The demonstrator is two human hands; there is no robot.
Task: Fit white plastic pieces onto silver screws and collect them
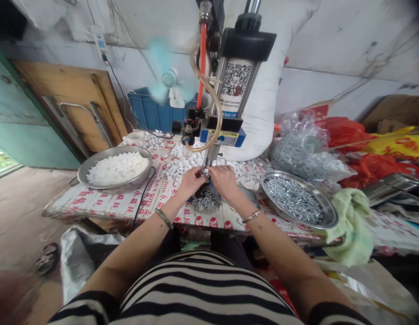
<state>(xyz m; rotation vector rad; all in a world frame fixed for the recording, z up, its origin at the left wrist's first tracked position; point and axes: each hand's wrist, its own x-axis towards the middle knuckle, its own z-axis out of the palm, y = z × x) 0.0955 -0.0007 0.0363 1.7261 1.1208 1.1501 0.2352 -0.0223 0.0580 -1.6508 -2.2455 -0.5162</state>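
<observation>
Under the ram of an upright pneumatic press, my two hands meet. My left hand is closed, thumb and fingers pinching a small white plastic piece at the press point. Against it from the other side, my right hand is closed with curled fingers; what lies in its fingertips is too small and covered to make out. Just below the hands sits a heap of small metal pins at the press base. Loose white plastic pieces lie scattered behind and beside the hands.
A metal bowl of white pieces stands left; a metal bowl of pins stands right. Beyond it are a clear bag of metal parts and a green cloth. A small fan spins before a blue crate.
</observation>
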